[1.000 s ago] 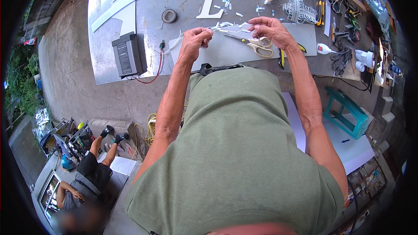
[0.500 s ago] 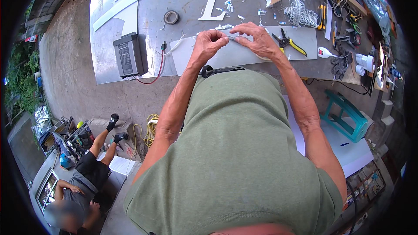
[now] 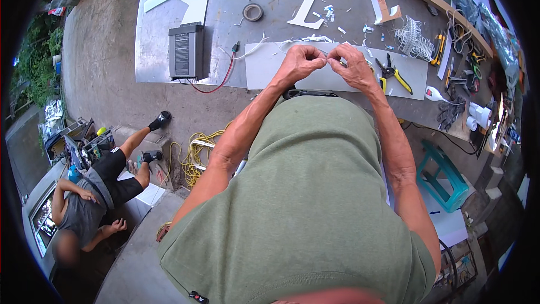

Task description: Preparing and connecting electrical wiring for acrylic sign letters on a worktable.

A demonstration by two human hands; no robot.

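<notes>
My left hand (image 3: 301, 63) and my right hand (image 3: 351, 66) meet over a pale sheet (image 3: 264, 76), fingertips pinched on what looks like a thin wire, partly hidden by the fingers. Small white modules on wire (image 3: 318, 38) lie just beyond them. Yellow-handled cutters (image 3: 400, 79) are right of my right hand. A white cut-out letter L (image 3: 304, 11), an orange-and-white letter (image 3: 381, 5) and a tape roll (image 3: 253, 12) lie farther back. At the left, a grey box (image 3: 185, 48) connects to a red cable (image 3: 214, 91).
A wire bundle (image 3: 412, 38), tools (image 3: 439, 49) and gloves (image 3: 450, 112) crowd the table's right side. Below are a teal stool (image 3: 444, 186) and coiled yellow cable (image 3: 197, 163). Another person (image 3: 93, 200) in grey top and black shorts reclines at lower left.
My hands have drawn together, fingertips now meeting. The view has shifted, so the table's things sit farther right in the picture. The other person's arms have moved.
</notes>
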